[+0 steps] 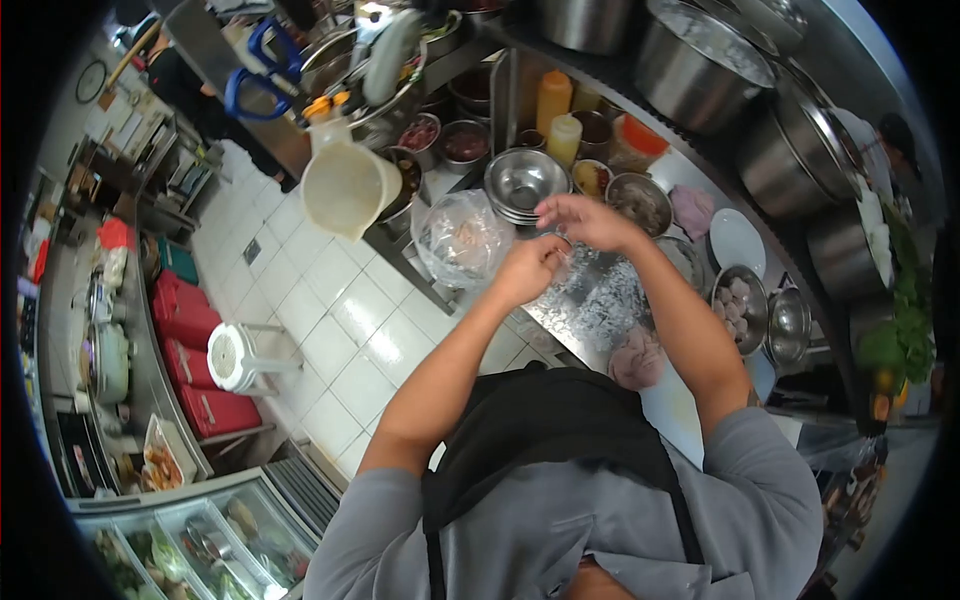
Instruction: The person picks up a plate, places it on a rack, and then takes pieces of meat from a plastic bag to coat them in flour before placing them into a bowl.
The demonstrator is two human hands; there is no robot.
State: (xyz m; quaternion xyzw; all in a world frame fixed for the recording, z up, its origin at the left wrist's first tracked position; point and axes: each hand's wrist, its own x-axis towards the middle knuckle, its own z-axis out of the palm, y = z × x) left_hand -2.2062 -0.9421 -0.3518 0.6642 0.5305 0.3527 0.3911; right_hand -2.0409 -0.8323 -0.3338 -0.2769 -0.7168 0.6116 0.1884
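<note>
My left hand (529, 269) is over the floured steel worktop (610, 290), its fingers curled together; what they hold, if anything, is too small to make out. Just above and to the right, my right hand (588, 222) hovers with its fingers loosely apart and no object visible in them. The two hands are close together, near a stack of steel bowls (527, 180). Left of my left hand lies a clear plastic bag (460, 238) with something pale inside. A pinkish cloth (637, 358) sits on the worktop's near side.
A cream plastic pitcher (345, 190) hangs at the left. Behind the bowls stand an orange squeeze bottle (554, 100) and a pale yellow squeeze bottle (564, 140). To the right are a white plate (737, 243) and a bowl of pale balls (738, 310). Large pots (705, 65) line the shelf above.
</note>
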